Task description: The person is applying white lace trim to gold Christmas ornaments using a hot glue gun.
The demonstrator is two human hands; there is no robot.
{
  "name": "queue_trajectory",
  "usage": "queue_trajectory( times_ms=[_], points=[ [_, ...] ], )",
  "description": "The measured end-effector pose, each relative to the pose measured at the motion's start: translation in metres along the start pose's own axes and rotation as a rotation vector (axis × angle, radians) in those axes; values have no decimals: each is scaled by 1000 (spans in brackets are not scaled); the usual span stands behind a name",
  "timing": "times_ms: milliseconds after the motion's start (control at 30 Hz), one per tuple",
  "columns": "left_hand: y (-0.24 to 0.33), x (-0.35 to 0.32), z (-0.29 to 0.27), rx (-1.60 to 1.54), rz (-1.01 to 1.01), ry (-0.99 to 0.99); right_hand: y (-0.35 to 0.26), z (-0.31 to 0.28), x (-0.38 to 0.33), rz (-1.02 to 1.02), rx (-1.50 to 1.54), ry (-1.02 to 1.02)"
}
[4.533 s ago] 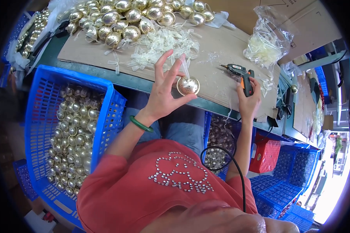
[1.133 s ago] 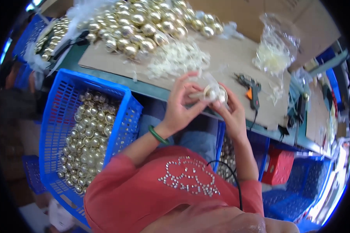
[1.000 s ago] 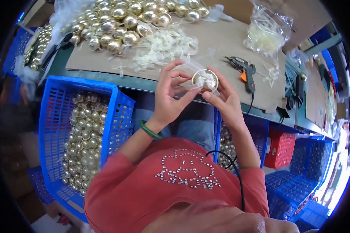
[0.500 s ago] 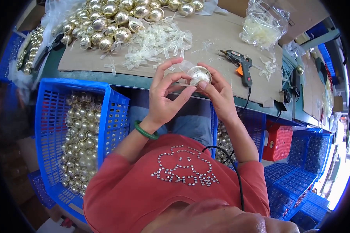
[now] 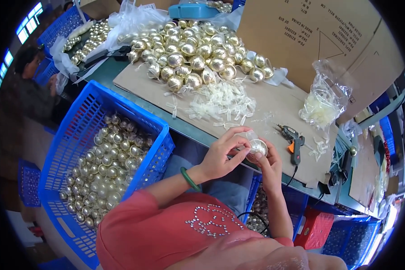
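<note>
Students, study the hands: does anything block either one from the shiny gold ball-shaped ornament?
Nothing visible does: the right hand holds the shiny gold ball-shaped ornament, and the left hand is close beside it; whether that hand touches it is unclear.

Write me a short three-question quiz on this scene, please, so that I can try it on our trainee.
1. True or false: the glue gun lies on the cardboard.
2. Multiple choice: the large basket at the person's left is (a) red, (b) green, (c) blue.
3. Fill in the blank: the right hand holds a round, gold ____.

Key: 1 true; 2 c; 3 ball.
</note>
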State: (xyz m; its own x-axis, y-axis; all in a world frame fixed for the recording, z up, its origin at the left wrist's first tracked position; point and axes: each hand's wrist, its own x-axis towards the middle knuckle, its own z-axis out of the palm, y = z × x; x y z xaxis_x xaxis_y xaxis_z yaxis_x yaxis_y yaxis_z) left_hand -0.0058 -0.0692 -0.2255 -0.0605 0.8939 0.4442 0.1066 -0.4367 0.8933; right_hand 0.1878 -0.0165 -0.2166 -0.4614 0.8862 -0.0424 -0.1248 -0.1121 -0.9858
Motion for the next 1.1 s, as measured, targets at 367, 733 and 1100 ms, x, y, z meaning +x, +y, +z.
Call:
queue_trajectory(
  times_ms=[367, 733, 1100],
  points=[
    [3, 16, 20, 19, 95, -59, -14, -45, -40, -45, -48, 211],
    [-15, 48, -2, 118, 56, 52, 54, -142, -246, -13, 76, 935],
    [-95, 187, -10, 664, 28, 94, 262, -221, -288, 557, 357, 1265]
  ],
)
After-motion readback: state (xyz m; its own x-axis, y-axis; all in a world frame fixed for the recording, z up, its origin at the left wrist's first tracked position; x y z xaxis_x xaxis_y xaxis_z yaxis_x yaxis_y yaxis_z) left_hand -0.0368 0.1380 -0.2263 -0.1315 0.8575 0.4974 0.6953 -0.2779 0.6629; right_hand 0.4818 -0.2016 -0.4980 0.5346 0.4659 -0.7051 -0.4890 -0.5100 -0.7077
